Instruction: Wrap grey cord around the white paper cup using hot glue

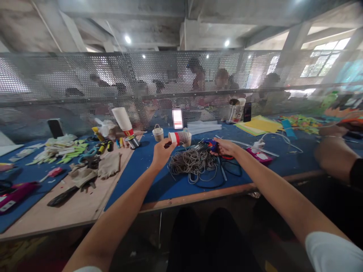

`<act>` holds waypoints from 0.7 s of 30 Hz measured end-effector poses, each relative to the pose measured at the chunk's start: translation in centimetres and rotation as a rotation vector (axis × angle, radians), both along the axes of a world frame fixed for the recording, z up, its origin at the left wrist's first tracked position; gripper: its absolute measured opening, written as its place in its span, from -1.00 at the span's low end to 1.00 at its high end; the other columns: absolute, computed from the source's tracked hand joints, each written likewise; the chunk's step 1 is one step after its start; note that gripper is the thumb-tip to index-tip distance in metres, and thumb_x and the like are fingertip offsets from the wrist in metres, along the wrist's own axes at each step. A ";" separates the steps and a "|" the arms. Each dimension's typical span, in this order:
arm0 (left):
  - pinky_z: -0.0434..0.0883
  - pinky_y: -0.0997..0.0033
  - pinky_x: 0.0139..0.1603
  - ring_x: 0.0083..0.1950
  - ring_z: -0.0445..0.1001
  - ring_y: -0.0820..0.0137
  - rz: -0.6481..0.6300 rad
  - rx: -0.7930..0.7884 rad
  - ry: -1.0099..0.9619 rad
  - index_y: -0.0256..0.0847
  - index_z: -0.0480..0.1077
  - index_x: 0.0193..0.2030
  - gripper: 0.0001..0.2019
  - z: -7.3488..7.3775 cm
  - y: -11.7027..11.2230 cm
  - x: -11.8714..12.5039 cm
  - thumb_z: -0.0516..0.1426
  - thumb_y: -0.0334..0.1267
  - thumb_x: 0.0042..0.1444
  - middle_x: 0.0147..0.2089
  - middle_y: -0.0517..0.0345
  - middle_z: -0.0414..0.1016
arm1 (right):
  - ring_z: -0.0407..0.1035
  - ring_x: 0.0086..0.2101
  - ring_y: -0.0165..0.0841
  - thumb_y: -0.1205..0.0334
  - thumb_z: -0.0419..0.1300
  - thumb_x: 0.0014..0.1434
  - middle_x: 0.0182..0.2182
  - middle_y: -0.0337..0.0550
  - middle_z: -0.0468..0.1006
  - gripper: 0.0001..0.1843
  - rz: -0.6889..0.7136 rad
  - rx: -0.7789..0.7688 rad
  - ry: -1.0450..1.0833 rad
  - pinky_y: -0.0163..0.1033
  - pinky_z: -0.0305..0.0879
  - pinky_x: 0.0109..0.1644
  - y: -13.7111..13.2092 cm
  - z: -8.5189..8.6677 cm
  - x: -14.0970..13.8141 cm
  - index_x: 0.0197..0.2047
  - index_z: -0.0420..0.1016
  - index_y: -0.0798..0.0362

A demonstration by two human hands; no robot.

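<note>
My left hand (162, 154) is closed round a paper cup (173, 138), tilted on its side above the table. The cup has a red band, and grey cord (185, 137) is wound round its far part. My right hand (224, 147) is closed on a blue glue gun (210, 145), its front pointing left toward the cup. Part of the glue gun is hidden by my fingers. Below and between my hands lies a tangled heap of grey cord (193, 162). A black cable (235, 170) loops on the table beside the heap.
A small cup basket (158, 133) with a handle stands behind my left hand. Stacked paper cups (122, 119) lean at left, near gloves (109, 165) and pliers. A magenta power strip (258, 155) and coloured sheets (259, 124) lie right. Another person's arm (334, 156) is at far right.
</note>
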State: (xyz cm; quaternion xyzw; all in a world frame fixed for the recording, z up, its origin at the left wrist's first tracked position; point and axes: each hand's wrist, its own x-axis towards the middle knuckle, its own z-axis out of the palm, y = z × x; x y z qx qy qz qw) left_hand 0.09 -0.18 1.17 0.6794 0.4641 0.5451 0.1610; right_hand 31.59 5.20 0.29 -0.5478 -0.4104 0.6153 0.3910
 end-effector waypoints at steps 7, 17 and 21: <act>0.33 0.44 -0.23 -0.31 0.41 0.37 -0.017 -0.014 -0.003 -0.31 0.57 -0.17 -0.69 0.2 -0.2 0.2 0.17 -0.10 0.14 -0.29 0.12 0.56 | 0.55 -0.33 -0.25 0.08 0.28 0.23 -0.57 -0.09 0.56 -0.70 -0.080 0.136 -0.499 -0.29 0.39 -0.24 -0.6 1.4 0.4 -0.45 0.48 0.07; 0.36 0.42 -0.19 -0.27 0.45 0.34 -0.039 -0.010 -0.052 -0.32 0.57 -0.15 -0.68 0.7 -0.9 0.3 0.17 -0.10 0.15 -0.26 0.08 0.59 | 0.44 -0.61 -0.44 0.22 0.39 0.09 -0.34 -0.17 0.65 -0.74 0.318 0.409 -0.053 -0.35 0.34 -0.59 -3.7 2.3 -10.6 -0.17 0.47 0.05; 0.36 0.43 -0.21 -0.28 0.43 0.36 0.015 -0.012 -0.036 -0.31 0.57 -0.17 -0.71 0.7 -0.8 0.1 0.17 -0.12 0.15 -0.27 0.10 0.57 | 0.35 -0.65 -0.51 0.30 0.35 0.11 -0.45 -0.17 0.63 -0.86 0.371 0.405 -0.049 -0.43 0.21 -0.63 -3.4 2.0 -11.1 -0.25 0.49 0.09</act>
